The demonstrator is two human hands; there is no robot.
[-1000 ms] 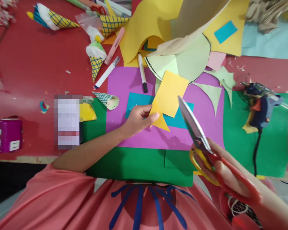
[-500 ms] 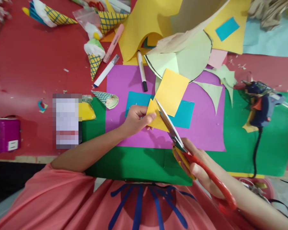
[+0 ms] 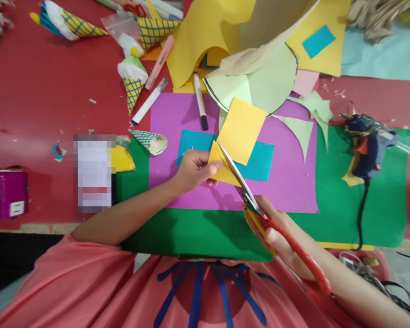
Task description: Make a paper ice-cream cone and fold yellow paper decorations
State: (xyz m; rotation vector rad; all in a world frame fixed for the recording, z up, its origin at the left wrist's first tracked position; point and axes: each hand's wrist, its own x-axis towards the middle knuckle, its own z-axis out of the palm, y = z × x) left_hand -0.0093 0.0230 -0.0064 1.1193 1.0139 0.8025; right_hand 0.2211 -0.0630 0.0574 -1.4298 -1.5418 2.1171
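My left hand (image 3: 194, 172) is closed on a small piece of yellow paper (image 3: 224, 172), thumb on top. My right hand (image 3: 276, 228) grips scissors (image 3: 249, 200) with one red and one yellow handle. Their blades lie along the right edge of the yellow piece, pointing up and left, nearly together. Just beyond the blades rests a yellow paper rectangle (image 3: 242, 130), partly over a blue paper piece (image 3: 259, 164). A purple sheet (image 3: 287, 187) lies beneath, on top of a green sheet (image 3: 191, 232).
A glue gun (image 3: 367, 155) with a black cord lies at right. Pale green paper scraps (image 3: 300, 132) and a black-capped marker (image 3: 201, 102) lie beyond my hands. Small paper ice-cream cones (image 3: 133, 89) are at the back left, a rolled yellow sheet (image 3: 205, 32) behind.
The scissor blades have closed further against the yellow piece, and my right hand has shifted slightly left. My left hand keeps its hold in nearly the same place.
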